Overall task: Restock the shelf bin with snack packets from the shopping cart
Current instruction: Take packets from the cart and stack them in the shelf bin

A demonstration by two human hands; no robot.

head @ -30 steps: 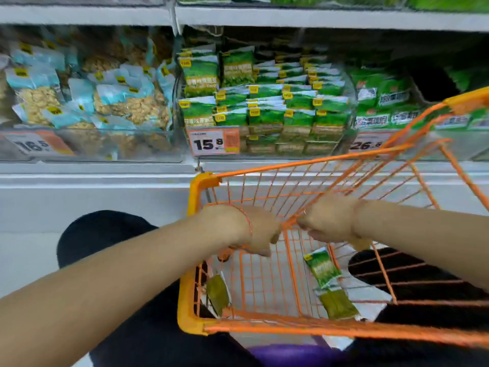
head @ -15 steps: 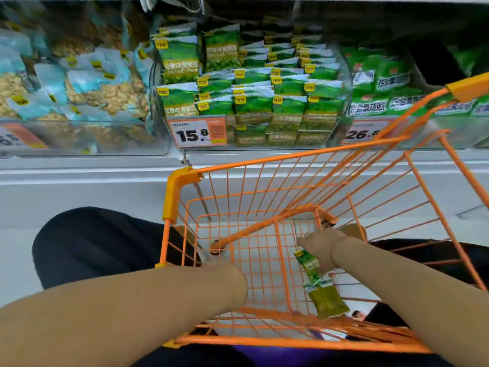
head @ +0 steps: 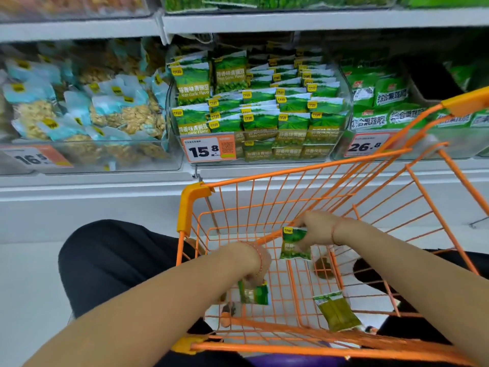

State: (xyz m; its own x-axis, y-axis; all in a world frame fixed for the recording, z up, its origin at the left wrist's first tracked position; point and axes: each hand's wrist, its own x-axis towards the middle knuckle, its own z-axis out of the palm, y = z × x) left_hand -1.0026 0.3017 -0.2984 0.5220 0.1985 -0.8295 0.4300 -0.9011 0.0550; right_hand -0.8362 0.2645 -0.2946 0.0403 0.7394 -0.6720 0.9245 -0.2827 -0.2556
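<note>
Green snack packets (head: 336,311) — orange cart (head: 188,205)

You see bright, even light from overhead, few shadows, wide-angle bending toward the edges, and soft motion blur at nine o'clock.

White shelf (head: 92,181) along the top, carrying three clear bins side by side. Left bin (head: 87,157): pale blue packets of nuts, tag 16.5. Middle bin (head: 341,102): green pea packets (head: 293,120) in upright rows (label reads Peas Garlic Flavor), tag (head: 209,149) 15.8. Right bin (head: 449,147): darker green packets, tag 26.8. Below, orange wire cart (head: 190,205) just in front of the shelf; on its mesh floor one green packet (head: 337,311), lying flat near the right side.
</note>
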